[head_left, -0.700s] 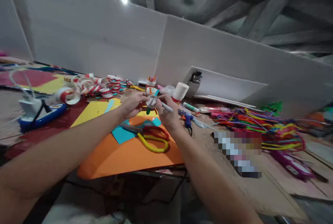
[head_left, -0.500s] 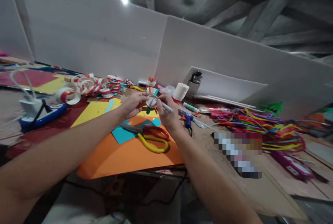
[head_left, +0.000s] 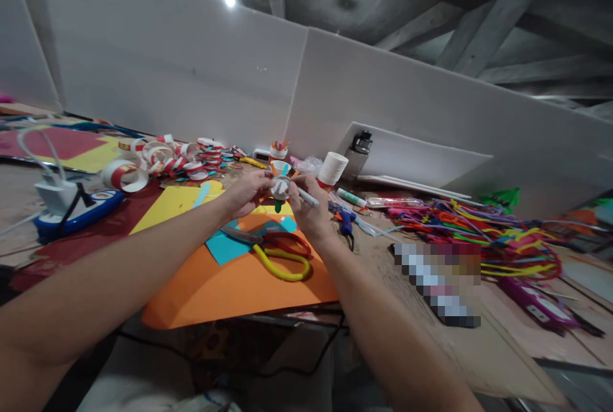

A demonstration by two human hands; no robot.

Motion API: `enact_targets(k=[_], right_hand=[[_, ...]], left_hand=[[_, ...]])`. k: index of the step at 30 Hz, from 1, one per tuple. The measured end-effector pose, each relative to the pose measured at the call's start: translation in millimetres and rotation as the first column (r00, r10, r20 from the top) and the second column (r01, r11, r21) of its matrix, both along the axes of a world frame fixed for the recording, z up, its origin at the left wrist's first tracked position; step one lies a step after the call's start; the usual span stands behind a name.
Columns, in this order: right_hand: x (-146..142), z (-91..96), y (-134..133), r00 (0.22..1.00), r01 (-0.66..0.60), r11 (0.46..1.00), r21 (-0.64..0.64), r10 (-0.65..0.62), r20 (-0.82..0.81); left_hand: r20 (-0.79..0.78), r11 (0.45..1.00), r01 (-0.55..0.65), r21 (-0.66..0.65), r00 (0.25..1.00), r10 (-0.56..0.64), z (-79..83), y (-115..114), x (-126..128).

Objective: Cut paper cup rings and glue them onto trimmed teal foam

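Observation:
Between my hands is a small round white paper cup piece (head_left: 280,188) with orange, light blue and green strips sticking out around its rim. My left hand (head_left: 249,195) pinches its left edge, fingers closed. My right hand (head_left: 311,211) is closed around a white marker (head_left: 307,197) and touches the right side of the piece. Under my wrists lie scissors (head_left: 282,265) with one red and one yellow handle loop. They rest on a turquoise paper sheet (head_left: 225,251) and an orange sheet (head_left: 230,297).
Stacked paper cups (head_left: 332,169) stand behind my right hand, near a blue glue gun (head_left: 345,221) and a green-and-white tube (head_left: 351,197). Colourful pipe cleaners (head_left: 460,227) pile up at right. Cut red-and-white cup rings (head_left: 158,156) and a blue power strip (head_left: 81,214) lie at left.
The round cup piece has turned slightly between my fingers, so its coloured strips point in different directions. My hands and the marker stay almost in place.

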State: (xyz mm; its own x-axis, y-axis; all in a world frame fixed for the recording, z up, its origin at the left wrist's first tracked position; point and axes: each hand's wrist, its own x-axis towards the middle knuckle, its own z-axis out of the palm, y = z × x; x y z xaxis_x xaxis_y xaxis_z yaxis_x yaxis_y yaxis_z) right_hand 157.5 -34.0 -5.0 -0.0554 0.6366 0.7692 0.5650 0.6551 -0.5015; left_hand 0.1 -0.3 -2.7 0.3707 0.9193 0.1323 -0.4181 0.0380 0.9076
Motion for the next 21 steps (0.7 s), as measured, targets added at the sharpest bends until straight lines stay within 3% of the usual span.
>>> enact_targets(k=[21], right_hand=[[0.2,-0.3,1.7,0.999,0.029,1.0,-0.005,-0.029,0.025]], left_hand=[[0.023,0.999,0.021,0.035,0.999,-0.022,-0.6,-0.3,0.5]])
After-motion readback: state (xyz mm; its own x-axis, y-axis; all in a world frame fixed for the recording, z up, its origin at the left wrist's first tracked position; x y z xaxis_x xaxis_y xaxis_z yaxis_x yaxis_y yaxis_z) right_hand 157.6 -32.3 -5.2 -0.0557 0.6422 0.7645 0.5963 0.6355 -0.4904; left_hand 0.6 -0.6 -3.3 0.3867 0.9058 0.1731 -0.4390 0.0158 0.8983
